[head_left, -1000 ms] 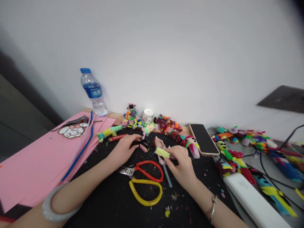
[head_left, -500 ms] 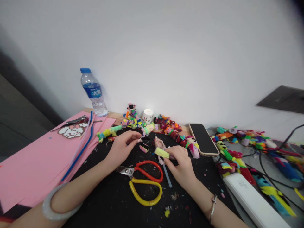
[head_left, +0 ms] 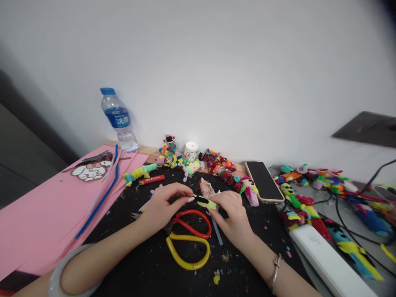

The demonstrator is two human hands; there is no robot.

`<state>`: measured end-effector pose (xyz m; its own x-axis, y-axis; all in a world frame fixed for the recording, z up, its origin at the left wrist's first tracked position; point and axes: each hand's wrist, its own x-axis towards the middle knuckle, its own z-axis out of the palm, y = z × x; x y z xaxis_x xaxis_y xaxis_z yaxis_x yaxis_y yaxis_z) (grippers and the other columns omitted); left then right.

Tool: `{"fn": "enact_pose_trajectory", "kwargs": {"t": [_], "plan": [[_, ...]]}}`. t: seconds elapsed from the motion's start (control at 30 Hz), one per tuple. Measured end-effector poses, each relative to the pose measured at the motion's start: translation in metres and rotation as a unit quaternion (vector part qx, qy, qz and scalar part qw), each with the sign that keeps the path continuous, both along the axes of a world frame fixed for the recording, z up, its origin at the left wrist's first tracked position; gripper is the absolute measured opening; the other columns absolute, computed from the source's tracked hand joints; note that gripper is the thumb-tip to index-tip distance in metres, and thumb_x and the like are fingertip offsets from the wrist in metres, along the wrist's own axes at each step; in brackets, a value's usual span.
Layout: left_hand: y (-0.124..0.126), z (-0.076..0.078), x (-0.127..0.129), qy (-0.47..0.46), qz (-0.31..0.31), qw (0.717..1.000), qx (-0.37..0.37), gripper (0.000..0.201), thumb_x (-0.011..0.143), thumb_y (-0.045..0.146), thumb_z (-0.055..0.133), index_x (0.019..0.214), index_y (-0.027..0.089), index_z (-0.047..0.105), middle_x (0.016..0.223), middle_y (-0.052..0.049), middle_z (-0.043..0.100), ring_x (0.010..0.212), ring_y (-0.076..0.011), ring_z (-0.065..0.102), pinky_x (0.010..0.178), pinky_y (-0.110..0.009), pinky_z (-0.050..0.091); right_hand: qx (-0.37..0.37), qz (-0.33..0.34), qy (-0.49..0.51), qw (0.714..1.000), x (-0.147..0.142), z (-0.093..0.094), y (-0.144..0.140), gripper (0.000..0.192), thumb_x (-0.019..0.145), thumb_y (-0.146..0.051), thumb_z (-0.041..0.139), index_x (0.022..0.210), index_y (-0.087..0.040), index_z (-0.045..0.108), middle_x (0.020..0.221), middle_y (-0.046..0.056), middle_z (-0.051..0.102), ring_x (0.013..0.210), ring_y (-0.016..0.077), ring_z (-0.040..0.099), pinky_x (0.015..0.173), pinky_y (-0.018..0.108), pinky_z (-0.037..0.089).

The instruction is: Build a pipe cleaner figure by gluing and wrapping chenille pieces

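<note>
At the middle of the mat, my right hand [head_left: 233,214] pinches a fuzzy light-yellow pipe-cleaner piece [head_left: 211,204] between thumb and fingers. My left hand [head_left: 165,206] is closed on a small black fuzzy strip [head_left: 202,199], which lies against the yellow piece's upper side. The fingertips of both hands are close together. Below them lie large scissors [head_left: 187,267], with one red and one yellow handle; my left hand and forearm hide most of the blades. A translucent glue stick [head_left: 218,233] shows beside my right hand. A crumpled pinkish-brown item [head_left: 206,188] sits just behind.
Pink sheets [head_left: 37,206] with a blue pipe cleaner [head_left: 98,208] lie left, near a water bottle [head_left: 119,119]. Colourful fuzzy dolls [head_left: 221,165], a white cup [head_left: 191,152] and a phone [head_left: 264,181] line the wall. A white power bank [head_left: 328,262], cables and more dolls are right.
My left hand has moved right and down, bringing the black strip against the yellow piece in my right hand. The red lighter at the back left is now uncovered.
</note>
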<state>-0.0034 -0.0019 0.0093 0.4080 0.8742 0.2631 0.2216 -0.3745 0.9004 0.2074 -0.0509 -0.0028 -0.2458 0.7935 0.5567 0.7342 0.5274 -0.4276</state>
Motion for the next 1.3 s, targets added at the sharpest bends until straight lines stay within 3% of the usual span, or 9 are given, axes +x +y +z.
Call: {"fn": "enact_pose_trajectory", "kwargs": {"t": [0.3,0.83,0.93,1.1,1.3], "plan": [[-0.0002,0.0037,0.0007,0.031,-0.052,0.995,0.083,0.008,0.082,0.015,0.057,0.084,0.017,0.064,0.085,-0.002,0.065,0.083,-0.0141,0.059,0.078,-0.025,0.045,0.003,0.019,-0.017,1.0,-0.001,-0.0018,0.0003,0.011,0.082,-0.018,0.06,0.094,-0.02,0.061,0.086,0.003,0.066,0.082,0.0189,0.054,0.077,0.034,0.033],[-0.0005,0.0028,0.001,0.046,-0.056,0.991,0.114,0.008,0.08,0.017,0.06,0.087,0.018,0.063,0.09,-0.004,0.063,0.089,-0.0161,0.057,0.082,-0.029,0.045,0.007,0.023,-0.02,1.0,-0.0023,-0.0005,-0.0016,0.01,0.085,-0.016,0.055,0.092,-0.02,0.061,0.086,0.004,0.066,0.082,0.0181,0.054,0.077,0.035,0.034],[-0.0002,0.0017,0.003,0.034,-0.059,0.994,0.08,0.012,0.08,0.018,0.059,0.091,0.018,0.062,0.095,-0.005,0.062,0.09,-0.016,0.057,0.084,-0.03,0.047,0.015,0.027,-0.015,0.999,-0.0022,-0.0003,-0.0015,0.01,0.085,-0.016,0.055,0.092,-0.02,0.061,0.085,0.003,0.066,0.081,0.0178,0.055,0.077,0.035,0.035],[-0.0015,-0.0018,0.0056,-0.024,-0.101,0.993,-0.055,0.018,0.082,0.021,0.055,0.1,0.017,0.058,0.103,-0.007,0.061,0.094,-0.0166,0.059,0.083,-0.03,0.05,0.014,0.035,0.0,0.999,-0.0024,0.0014,-0.0022,0.012,0.084,-0.015,0.056,0.094,-0.02,0.062,0.086,0.003,0.067,0.081,0.0184,0.057,0.076,0.035,0.038],[-0.0036,-0.004,0.0063,-0.053,-0.135,0.976,-0.165,0.021,0.082,0.028,0.057,0.1,0.017,0.058,0.086,-0.003,0.065,0.081,-0.0153,0.062,0.076,-0.028,0.05,-0.004,0.035,0.021,0.999,-0.0047,0.0061,-0.0041,0.015,0.084,-0.013,0.054,0.093,-0.021,0.062,0.079,0.002,0.068,0.075,0.0185,0.058,0.072,0.035,0.04]]}}
